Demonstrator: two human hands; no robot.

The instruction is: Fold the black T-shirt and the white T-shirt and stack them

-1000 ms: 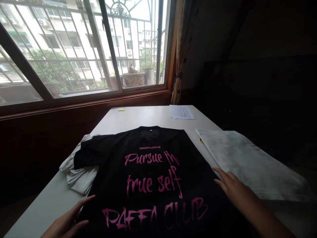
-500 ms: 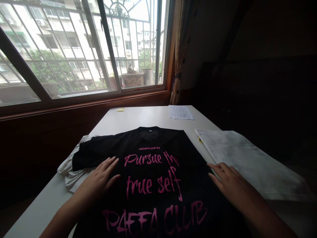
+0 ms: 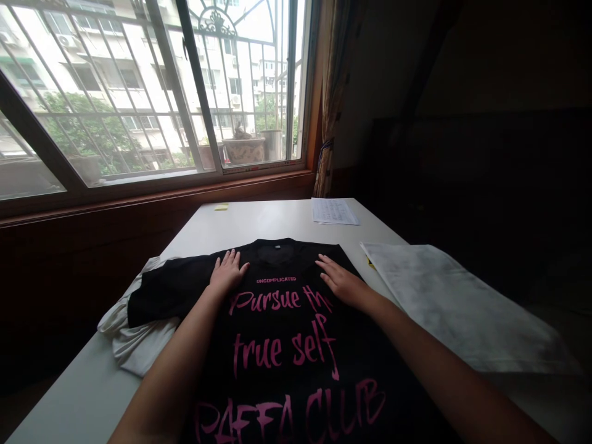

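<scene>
A black T-shirt with pink lettering lies on the white table, its collar toward the window. Its left sleeve is spread out over a crumpled white cloth; its right side runs in a straight edge with no sleeve spread out there. My left hand rests open on the shirt's left shoulder area, fingers apart. On the right of the chest, below the shoulder, my right hand lies with its fingers stretched out toward the collar. Neither hand grips the fabric.
A white garment lies along the table's right side, with a small yellow and black bit at its edge. Printed papers and a yellow note are at the far end, below the window and beside a tied curtain.
Both hands have moved forward over the shirt toward its shoulders. My right hand has also moved inward from the shirt's right edge onto the chest. The view has shifted slightly.
</scene>
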